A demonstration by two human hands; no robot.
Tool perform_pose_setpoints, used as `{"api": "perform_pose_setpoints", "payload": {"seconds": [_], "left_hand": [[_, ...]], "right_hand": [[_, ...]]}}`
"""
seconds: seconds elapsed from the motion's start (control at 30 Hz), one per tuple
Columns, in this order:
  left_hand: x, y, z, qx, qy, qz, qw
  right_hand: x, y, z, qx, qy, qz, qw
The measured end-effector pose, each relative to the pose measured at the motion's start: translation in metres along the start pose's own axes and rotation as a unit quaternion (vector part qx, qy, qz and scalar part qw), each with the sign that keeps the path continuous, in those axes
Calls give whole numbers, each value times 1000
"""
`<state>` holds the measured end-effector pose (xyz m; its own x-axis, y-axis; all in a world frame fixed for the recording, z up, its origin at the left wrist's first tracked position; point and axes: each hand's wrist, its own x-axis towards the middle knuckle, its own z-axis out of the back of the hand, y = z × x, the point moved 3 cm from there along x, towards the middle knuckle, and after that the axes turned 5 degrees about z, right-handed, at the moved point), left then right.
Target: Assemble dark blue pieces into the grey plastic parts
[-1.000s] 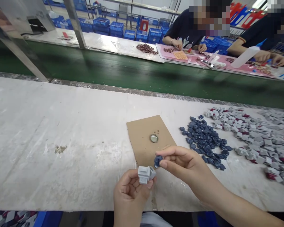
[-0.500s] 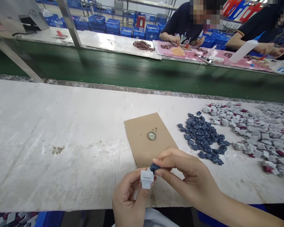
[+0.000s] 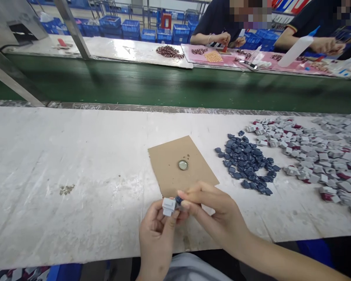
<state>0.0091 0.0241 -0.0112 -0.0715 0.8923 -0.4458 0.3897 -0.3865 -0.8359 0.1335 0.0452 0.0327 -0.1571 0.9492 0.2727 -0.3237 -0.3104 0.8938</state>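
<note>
My left hand (image 3: 157,230) is closed around a light grey plastic part (image 3: 168,206), held just above the near edge of the white table (image 3: 61,168). My right hand (image 3: 213,210) pinches a small dark blue part (image 3: 178,200) and presses it against the side of the grey part. Both hands meet over the near corner of a brown cardboard sheet (image 3: 169,171). A metal bottle cap (image 3: 183,165) lies on the cardboard, beyond my fingers.
A pile of dark blue parts (image 3: 247,164) lies right of the cardboard; a wider spread of grey and maroon parts (image 3: 312,156) lies further right. A green conveyor belt (image 3: 163,88) runs behind the table. Two other people work at the far bench (image 3: 222,58).
My right hand has brought the blue part leftward from a small gap onto the grey part. Both hands have drifted slightly left, and the view has tilted.
</note>
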Motion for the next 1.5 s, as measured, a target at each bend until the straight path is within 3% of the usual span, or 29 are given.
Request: {"api": "perform_pose_setpoints", "payload": {"seconds": [0.1, 0.2, 0.33, 0.5, 0.6, 0.73, 0.93, 1.13, 1.23, 1.33, 1.43, 1.5], "left_hand": [[5, -4, -1, 9, 31, 54, 998], [3, -7, -3, 17, 55, 64, 996], [-5, -9, -10, 43, 127, 38, 990], [-10, -11, -14, 134, 193, -11, 972], [-9, -10, -14, 193, 240, -28, 951], [-7, -5, -13, 269, 260, -143, 916], [-12, 9, -14, 243, 274, -255, 895], [-20, 3, -14, 268, 253, -284, 885], [-22, -4, -17, 270, 252, -262, 892], [-18, -7, -18, 239, 231, -187, 924], [-10, -4, -17, 149, 224, 1, 963], [-6, -2, -18, 73, 254, 116, 957]], "right_hand": [[21, -4, 16, 3, -13, -48, 999], [42, -6, 21, 91, -63, -166, 980], [53, -2, -8, 203, 44, -318, 925], [46, -1, -28, 265, 98, -387, 878], [40, 0, -25, 282, 95, -404, 865], [32, 7, -21, 318, 55, -407, 854], [19, 8, -25, 358, 27, -407, 840], [16, 7, -26, 369, 43, -382, 846], [20, 11, -25, 369, 78, -378, 845], [25, 11, -24, 344, 83, -400, 846], [29, 8, -23, 329, 63, -421, 843], [33, 6, -23, 341, 64, -416, 841]]}}
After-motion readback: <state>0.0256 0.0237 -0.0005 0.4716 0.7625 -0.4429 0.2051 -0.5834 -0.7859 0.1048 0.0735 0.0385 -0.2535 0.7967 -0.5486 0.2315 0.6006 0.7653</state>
